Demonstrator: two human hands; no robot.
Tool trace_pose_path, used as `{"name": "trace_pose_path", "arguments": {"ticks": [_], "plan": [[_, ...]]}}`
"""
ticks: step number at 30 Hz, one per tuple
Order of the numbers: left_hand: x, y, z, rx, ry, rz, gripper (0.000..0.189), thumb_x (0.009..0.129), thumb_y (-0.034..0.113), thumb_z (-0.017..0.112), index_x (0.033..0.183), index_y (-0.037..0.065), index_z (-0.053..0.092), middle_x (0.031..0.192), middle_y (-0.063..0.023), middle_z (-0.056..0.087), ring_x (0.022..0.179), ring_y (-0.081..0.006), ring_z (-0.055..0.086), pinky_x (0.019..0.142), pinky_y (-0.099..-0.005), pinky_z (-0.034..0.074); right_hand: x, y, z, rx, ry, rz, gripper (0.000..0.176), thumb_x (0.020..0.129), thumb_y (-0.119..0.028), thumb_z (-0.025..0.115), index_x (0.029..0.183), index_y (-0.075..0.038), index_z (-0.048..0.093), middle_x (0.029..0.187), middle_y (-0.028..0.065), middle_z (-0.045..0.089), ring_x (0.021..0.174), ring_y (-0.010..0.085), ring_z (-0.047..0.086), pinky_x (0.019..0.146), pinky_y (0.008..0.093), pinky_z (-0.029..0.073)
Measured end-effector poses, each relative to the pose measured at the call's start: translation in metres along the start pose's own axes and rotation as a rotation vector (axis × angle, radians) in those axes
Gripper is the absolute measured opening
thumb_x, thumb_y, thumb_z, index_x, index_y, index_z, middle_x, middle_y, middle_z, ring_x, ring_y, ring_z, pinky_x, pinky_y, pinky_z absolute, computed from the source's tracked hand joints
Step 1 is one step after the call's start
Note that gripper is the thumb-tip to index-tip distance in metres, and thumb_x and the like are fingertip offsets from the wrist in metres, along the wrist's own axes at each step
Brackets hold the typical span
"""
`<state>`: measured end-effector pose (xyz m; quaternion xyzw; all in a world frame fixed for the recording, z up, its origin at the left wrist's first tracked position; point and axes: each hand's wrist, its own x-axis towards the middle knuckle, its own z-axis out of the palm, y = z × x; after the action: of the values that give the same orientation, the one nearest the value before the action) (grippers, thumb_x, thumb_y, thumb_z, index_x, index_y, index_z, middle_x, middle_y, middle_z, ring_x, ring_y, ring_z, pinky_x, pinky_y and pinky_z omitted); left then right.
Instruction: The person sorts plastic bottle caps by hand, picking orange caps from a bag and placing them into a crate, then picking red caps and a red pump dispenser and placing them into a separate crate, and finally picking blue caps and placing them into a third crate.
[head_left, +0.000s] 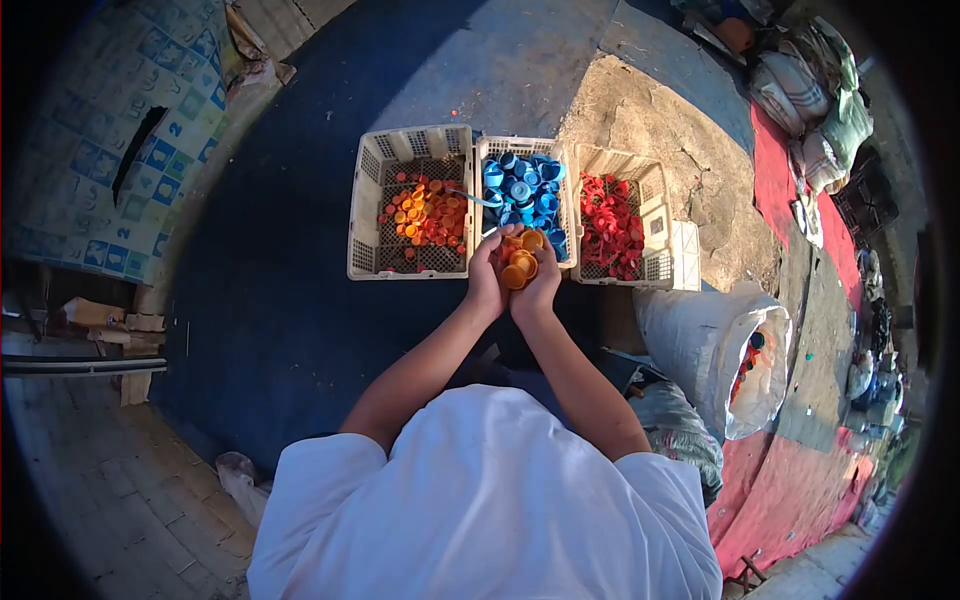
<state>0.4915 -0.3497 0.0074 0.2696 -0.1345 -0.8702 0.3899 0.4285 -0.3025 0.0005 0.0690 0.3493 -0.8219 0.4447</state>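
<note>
My left hand [487,272] and my right hand [543,282] are cupped together around several orange plastic caps [520,265]. They are held over the near edge of the middle crate [572,215], which is filled with blue caps [521,190]. To the left, a white crate [362,225] contains a loose pile of orange caps [428,212]. Red caps [611,228] fill part of the right crate [655,205]. A light-blue strip [472,198] lies across the rim between the left and middle crates. The undersides of my fingers are hidden.
An open white sack [690,325] with red and dark caps inside lies to my right. Beside my right arm is another stuffed bag [680,425]. Blue sheeting [270,300] covers the ground on the left. Several full bags [800,90] are piled at the far right.
</note>
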Motion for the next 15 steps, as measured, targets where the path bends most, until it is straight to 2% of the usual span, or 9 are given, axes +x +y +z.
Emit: {"name": "trace_pose_path", "arguments": {"ticks": [7, 8, 9, 15], "plan": [[0.020, 0.090, -0.082, -0.004, 0.181, 0.128, 0.036, 0.100, 0.027, 0.050, 0.125, 0.002, 0.057, 0.136, -0.0140, 0.060, 0.130, -0.0273, 0.054, 0.114, -0.0410, 0.040, 0.030, 0.121, 0.048, -0.038, -0.012, 0.199, 0.054, 0.092, -0.017, 0.049, 0.145, -0.003, 0.046, 0.132, 0.0156, 0.056, 0.121, 0.0282, 0.060, 0.105, 0.0393, 0.048], [0.023, 0.099, -0.088, 0.000, 0.208, 0.113, 0.036, 0.101, 0.027, 0.049, 0.126, 0.002, 0.057, 0.136, -0.0143, 0.059, 0.130, -0.0276, 0.055, 0.114, -0.0410, 0.040, 0.034, 0.133, 0.050, -0.059, 0.004, 0.210, 0.055, 0.092, -0.017, 0.049, 0.144, -0.003, 0.046, 0.132, 0.0154, 0.057, 0.120, 0.0279, 0.060, 0.104, 0.0391, 0.048], [0.028, 0.103, -0.096, -0.010, 0.226, 0.114, 0.036, 0.101, 0.026, 0.049, 0.125, 0.002, 0.057, 0.136, -0.0143, 0.059, 0.130, -0.0277, 0.055, 0.114, -0.0412, 0.040, 0.036, 0.136, 0.059, -0.059, -0.011, 0.242, 0.046, 0.096, -0.016, 0.043, 0.140, -0.007, 0.047, 0.127, 0.0159, 0.059, 0.118, 0.0295, 0.061, 0.104, 0.0424, 0.050], [0.073, 0.128, -0.126, -0.055, 0.277, 0.125, 0.037, 0.102, 0.026, 0.046, 0.126, 0.000, 0.057, 0.135, -0.0140, 0.060, 0.128, -0.0280, 0.055, 0.113, -0.0418, 0.041, 0.081, 0.171, 0.071, -0.127, 0.021, 0.293, 0.046, 0.095, -0.017, 0.046, 0.140, -0.005, 0.050, 0.128, 0.0150, 0.059, 0.118, 0.0283, 0.061, 0.103, 0.0406, 0.049]]}}
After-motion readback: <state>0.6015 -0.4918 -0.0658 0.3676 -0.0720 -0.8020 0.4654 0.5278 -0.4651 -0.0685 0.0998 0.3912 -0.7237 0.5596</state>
